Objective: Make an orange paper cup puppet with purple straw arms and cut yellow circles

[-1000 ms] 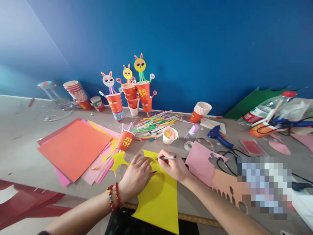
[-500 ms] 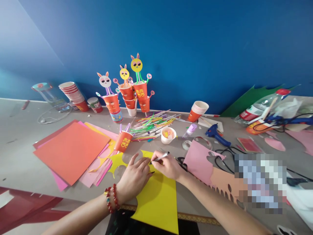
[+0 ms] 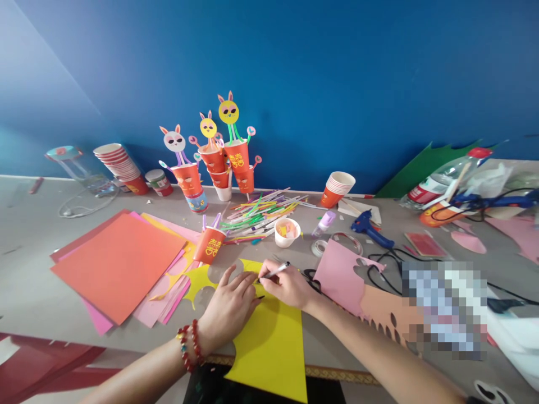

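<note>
A yellow paper sheet (image 3: 273, 342) with rounded cut-outs along its far and left edges lies at the table's front, its near corner overhanging. My left hand (image 3: 231, 306) rests on it with fingers spread, pressing it down. A small dark pointed bit shows by the left thumb; what it belongs to is hidden under the hand. My right hand (image 3: 286, 285) grips a pen (image 3: 278, 270), whose writing end points down at the paper close to my left fingertips. Just right of that hand, the black handles of scissors (image 3: 312, 279) show partly.
Orange and pink paper sheets (image 3: 122, 264) lie left. Behind my hands are a red paper cup (image 3: 209, 245), drinking straws (image 3: 261, 216), a white cup of scraps (image 3: 287, 232) and rabbit-faced cup figures (image 3: 237, 157). Pink paper (image 3: 339, 278) and a blue glue gun (image 3: 370, 229) with black cable sit right.
The whole view has shifted slightly, so most things appear a little further left. Both hands keep nearly the same place on the yellow paper, the pen still in the right one.
</note>
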Tool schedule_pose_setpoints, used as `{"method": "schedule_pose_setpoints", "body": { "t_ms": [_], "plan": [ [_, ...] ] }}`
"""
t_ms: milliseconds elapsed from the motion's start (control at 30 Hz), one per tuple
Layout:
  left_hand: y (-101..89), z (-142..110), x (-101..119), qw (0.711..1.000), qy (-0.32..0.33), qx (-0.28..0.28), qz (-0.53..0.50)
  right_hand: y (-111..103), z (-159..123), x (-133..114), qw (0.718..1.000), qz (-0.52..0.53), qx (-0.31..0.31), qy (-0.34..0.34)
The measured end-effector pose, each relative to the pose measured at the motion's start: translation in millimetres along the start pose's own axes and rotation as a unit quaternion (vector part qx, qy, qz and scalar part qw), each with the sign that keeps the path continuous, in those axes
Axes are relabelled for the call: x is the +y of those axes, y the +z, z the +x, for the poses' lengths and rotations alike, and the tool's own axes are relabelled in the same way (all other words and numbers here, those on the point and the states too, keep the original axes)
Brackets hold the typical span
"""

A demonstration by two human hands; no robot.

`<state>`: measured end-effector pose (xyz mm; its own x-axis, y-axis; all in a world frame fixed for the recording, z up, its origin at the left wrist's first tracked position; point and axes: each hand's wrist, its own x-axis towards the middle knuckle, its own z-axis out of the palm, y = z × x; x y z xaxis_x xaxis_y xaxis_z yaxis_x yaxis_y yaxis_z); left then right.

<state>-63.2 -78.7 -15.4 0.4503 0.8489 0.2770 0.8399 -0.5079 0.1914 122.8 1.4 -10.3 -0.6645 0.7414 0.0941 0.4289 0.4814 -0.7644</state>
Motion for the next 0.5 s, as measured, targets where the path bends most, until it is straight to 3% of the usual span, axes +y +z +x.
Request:
{"method": "schedule_pose_setpoints", "body": {
  "t_ms": [300, 500],
  "plan": [
    [-1.5, 0.5, 0.4, 1.0, -0.001, -0.001, 0.0, -10.9, 1.4, 9.5, 1.0, 0.007, 0.013, 0.007],
    [0.0, -0.2, 0.3, 1.0, -0.004, -0.005, 0.0, -4.9, 2.6, 5.7, 1.0, 0.012, 0.004, 0.0]
  ]
}}
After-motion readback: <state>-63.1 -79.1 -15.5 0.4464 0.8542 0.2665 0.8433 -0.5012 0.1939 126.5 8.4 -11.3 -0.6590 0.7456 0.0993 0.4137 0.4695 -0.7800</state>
